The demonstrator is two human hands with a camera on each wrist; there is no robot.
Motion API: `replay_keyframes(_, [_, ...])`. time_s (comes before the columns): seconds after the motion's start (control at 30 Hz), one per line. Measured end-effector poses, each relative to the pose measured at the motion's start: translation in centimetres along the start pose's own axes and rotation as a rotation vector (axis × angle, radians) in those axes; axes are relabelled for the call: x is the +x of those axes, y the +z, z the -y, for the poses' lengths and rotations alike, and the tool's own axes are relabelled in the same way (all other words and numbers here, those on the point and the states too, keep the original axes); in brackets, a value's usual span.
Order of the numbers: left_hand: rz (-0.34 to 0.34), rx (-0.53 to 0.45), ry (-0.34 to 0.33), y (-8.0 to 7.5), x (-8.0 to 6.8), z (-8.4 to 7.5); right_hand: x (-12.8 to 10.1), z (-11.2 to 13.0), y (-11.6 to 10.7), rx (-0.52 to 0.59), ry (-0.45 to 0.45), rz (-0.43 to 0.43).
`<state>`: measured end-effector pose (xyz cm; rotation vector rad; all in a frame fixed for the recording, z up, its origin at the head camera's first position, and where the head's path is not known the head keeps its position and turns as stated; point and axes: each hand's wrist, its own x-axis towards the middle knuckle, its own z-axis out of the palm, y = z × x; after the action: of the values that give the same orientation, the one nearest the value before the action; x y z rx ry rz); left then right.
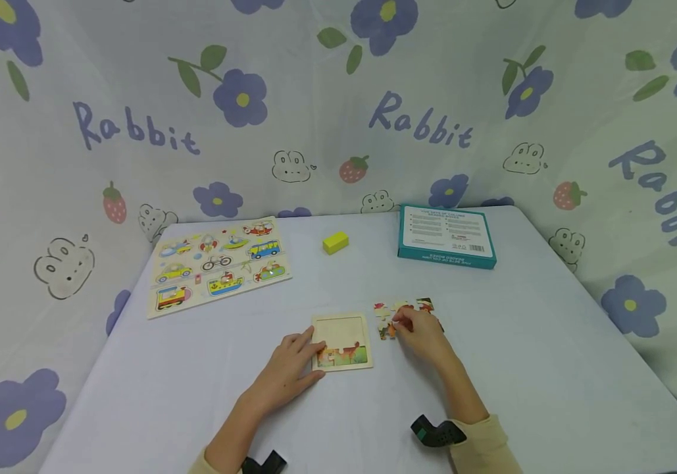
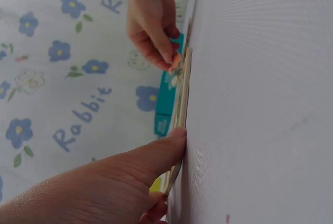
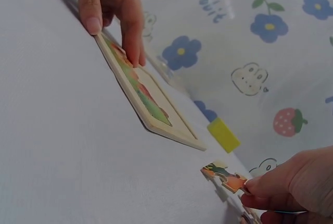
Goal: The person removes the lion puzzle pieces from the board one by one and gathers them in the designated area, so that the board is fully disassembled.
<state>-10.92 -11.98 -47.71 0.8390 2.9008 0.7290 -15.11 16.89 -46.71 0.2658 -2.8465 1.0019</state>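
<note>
A small square wooden puzzle board point(image 1: 341, 327) lies flat on the table, its lower part filled by picture pieces point(image 1: 352, 355) in green and orange; bare wood shows above them. My left hand point(image 1: 286, 368) rests at its left side, thumb at the near corner and fingertips on the frame and fitted pieces. To the right, my right hand point(image 1: 424, 334) pinches an orange-and-green jigsaw piece point(image 3: 231, 182) between thumb and fingers. Loose jigsaw pieces point(image 1: 382, 315) lie beneath and around that hand, which partly hides them.
At the back left lies a larger wooden board of vehicle pictures point(image 1: 216, 263). A yellow block point(image 1: 335, 242) sits at the back middle, and a teal-edged box point(image 1: 447, 236) at the back right. A printed curtain point(image 1: 314, 99) hangs behind the white-covered table point(image 1: 208, 368).
</note>
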Motion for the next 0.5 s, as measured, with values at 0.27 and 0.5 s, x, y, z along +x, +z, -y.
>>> replay_keyframes(0.27, [-0.010,0.007,0.009,0.03,0.01,-0.02,0.05,-0.26,0.37,-0.013,0.000,-0.009])
replay_keyframes(0.5, [-0.016,0.008,0.008,0.00,-0.03,-0.06,0.19,-0.17,0.54,-0.042,0.040,0.020])
